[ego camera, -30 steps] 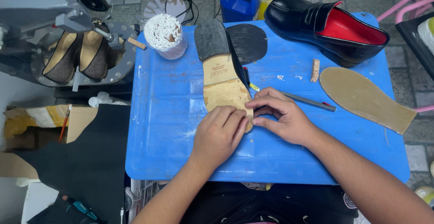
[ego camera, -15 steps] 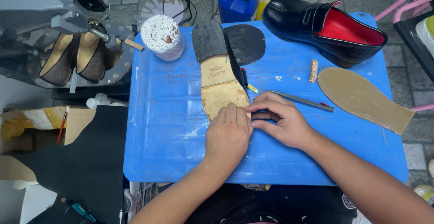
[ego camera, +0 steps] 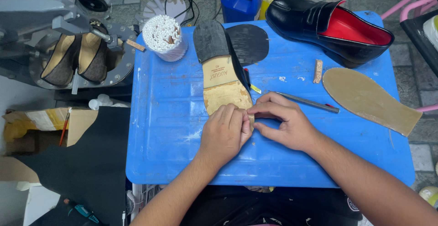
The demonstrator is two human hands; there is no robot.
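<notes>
Blue and scuffed, our counter [ego camera: 173,134] carries an upturned shoe [ego camera: 222,73] lying sole-up near its middle, with a black loafer [ego camera: 319,25] and a loose tan insole [ego camera: 369,99] off to the right. Our left hand [ego camera: 224,134] presses flat over the shoe's toe end. Our right hand [ego camera: 283,124] sits just beside it, fingers pinched on the sole's edge, the two hands touching.

On the blue table [ego camera: 173,130] lie two black shoes, one upturned [ego camera: 222,70] and one upright [ego camera: 328,23], one loose tan insole [ego camera: 369,100], one dark rubber sole piece [ego camera: 248,43], one cup of white sticks [ego camera: 165,36] and, seemingly, one thin metal tool [ego camera: 305,102], with two hands [ego camera: 226,132] [ego camera: 285,125] above.
</notes>
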